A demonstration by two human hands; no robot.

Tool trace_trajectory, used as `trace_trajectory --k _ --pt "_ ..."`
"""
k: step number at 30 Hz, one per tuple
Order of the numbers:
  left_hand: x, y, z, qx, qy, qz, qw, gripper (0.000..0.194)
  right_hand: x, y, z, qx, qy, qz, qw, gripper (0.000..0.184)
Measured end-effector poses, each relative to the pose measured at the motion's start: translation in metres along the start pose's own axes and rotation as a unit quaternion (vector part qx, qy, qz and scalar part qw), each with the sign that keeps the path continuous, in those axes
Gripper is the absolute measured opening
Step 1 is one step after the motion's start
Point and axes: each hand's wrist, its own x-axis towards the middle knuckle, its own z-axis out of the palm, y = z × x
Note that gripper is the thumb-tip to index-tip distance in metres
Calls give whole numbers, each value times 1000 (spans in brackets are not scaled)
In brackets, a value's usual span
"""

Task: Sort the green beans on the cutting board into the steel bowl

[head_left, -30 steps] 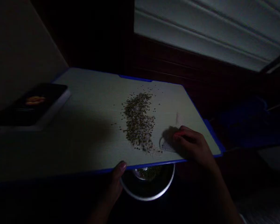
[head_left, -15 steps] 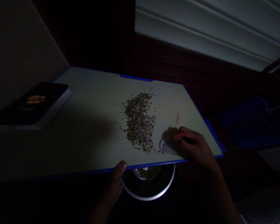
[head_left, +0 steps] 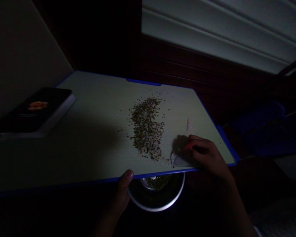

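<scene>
A heap of small green beans (head_left: pixel 146 126), mung beans by their look, is spread with pale crumbs over the middle of a light tabletop (head_left: pixel 93 98) with a blue edge. My right hand (head_left: pixel 203 153) pinches a clear plastic protractor (head_left: pixel 179 160), which lies low against the surface at the near edge, right of the heap. Part of it is in the hand's shadow. Below that edge is a metal bowl (head_left: pixel 160 208) holding more green beans (head_left: pixel 160 182). My left hand (head_left: pixel 124 189) grips the bowl's left rim, its thumb up against the table edge; its other fingers are mostly hidden.
At the left of the tabletop, a phone with a lit picture (head_left: pixel 38 105) lies on a pale block or box (head_left: pixel 56 113). A faint pale smear (head_left: pixel 188 124) marks the right side. Dim blue objects (head_left: pixel 259 115) are beyond the right edge. The room is very dark.
My right hand has shifted the protractor slightly right and toward the near edge. A few bits lie beside its left end. My left hand and the bowl stay nearly where they were.
</scene>
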Motion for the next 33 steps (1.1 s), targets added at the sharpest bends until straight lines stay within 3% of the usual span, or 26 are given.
trace_trajectory --k 11,14,27,33 --pt "1 1 1 28 -3 -20 999 43 0 0 -1 -10 -21 -11 1000 15" --pt "3 -1 -2 19 -26 -29 999 43 -1 0 -1 -4 -22 -11 1000 15" --pt "6 -3 -11 18 -25 -19 999 37 -1 -5 2 -19 -24 0 1000 14" --pt "1 0 -4 28 -18 -18 999 38 -3 5 1 -10 58 41 997 13"
